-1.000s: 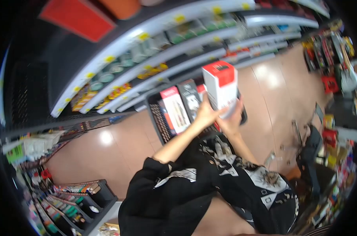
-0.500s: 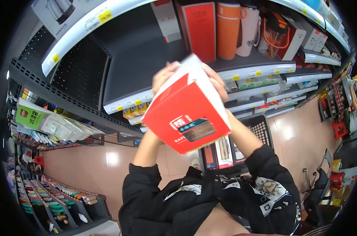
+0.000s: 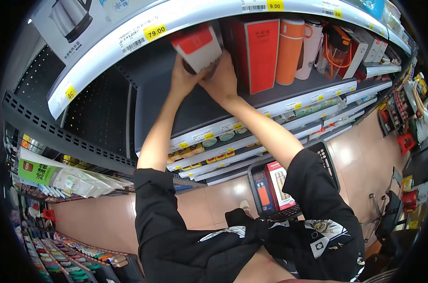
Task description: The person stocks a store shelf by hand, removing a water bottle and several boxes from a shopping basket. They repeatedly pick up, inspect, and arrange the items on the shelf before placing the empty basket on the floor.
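Note:
Deep on the dark upper shelf, a red and white cardboard box (image 3: 200,49) is between my two hands, its red part toward the top. My left hand (image 3: 186,79) grips its left side and lower front. On its right side my right hand (image 3: 222,80) is closed against it. Both arms stretch forward over the shelf edge. The box's far side and some fingertips are hidden. To the right of my right hand stands a tall red box (image 3: 263,56), followed by an orange thermos (image 3: 290,52) and a pale pink bottle (image 3: 309,51).
Above the box runs a shelf lip (image 3: 143,37) with price tags. A clear jug (image 3: 334,53) with an orange handle stands farther right. Below, a black basket (image 3: 325,160) holds several boxed bottles. Packaged bags (image 3: 58,172) hang at the left.
The box has gone from in front of my chest forward and up onto the shelf, with both hands still on it. My view has shifted, and the basket shows more fully.

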Motion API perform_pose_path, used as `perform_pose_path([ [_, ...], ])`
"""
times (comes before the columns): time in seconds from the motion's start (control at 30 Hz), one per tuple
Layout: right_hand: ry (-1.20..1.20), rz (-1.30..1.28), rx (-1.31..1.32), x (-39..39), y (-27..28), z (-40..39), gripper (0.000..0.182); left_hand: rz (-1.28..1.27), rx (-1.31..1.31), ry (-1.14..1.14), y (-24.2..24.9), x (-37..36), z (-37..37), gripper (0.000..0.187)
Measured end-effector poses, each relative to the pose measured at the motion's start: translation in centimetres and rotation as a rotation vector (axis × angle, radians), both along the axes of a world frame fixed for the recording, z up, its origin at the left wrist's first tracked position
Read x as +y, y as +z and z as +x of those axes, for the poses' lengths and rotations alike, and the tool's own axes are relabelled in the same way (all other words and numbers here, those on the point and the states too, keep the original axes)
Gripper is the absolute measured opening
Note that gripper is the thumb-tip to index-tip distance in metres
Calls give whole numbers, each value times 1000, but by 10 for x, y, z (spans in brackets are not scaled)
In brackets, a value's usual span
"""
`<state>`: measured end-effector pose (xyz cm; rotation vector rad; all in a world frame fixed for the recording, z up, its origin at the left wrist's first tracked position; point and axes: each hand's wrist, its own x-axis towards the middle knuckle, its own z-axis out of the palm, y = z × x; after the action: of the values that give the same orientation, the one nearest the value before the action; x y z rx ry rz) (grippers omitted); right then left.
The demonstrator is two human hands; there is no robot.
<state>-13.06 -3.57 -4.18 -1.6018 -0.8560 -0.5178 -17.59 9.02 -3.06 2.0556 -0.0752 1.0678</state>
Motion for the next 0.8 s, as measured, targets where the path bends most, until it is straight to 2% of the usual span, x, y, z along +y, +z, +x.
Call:
perform_pose_path([
  [0.03, 6, -66, 99, 5, 2, 4, 92, -111, -10, -75, 4, 3, 7, 68],
  [0.1, -37, -53, 102, 14, 6, 11, 94, -95, 45, -77, 11, 12, 20, 72],
  [0.2, -29, -53, 170, 20, 2, 19, 90, -222, 190, -158, 16, 19, 38, 65],
  [0.27, -281, -9, -213, 18, -8, 16, 82, -259, 207, -187, 17, 19, 43, 64],
  [0.3, -284, -12, -214, 12, -7, 8, 82, -294, 224, -208, 16, 21, 45, 64],
  [0.37, -171, -56, -282, -5, -7, -9, 66, -304, 203, -227, 13, 22, 50, 64],
  [0.4, -86, -156, -253, -14, -5, -13, 48, -311, 183, -242, 10, 22, 52, 64],
  [0.43, -87, -161, -251, -15, -7, -8, 48, -316, 185, -244, 9, 23, 56, 64],
  [0.5, 54, -550, -63, -10, -15, 8, 45, -390, 204, -251, 12, 18, 60, 69],
  [0.63, 19, -542, -83, 3, -29, 34, 37, -430, 83, -236, 3, 12, 71, 72],
  [0.7, -7, -521, -103, 11, -30, 40, 36, -468, 140, -65, 5, 4, 68, 71],
  [0.73, -7, -522, -103, 12, -32, 43, 36, -468, 139, -65, 6, 0, 67, 71],
  [0.8, 37, -420, -109, 13, -32, 44, 21, -465, 249, -65, 5, -3, 67, 68],
])
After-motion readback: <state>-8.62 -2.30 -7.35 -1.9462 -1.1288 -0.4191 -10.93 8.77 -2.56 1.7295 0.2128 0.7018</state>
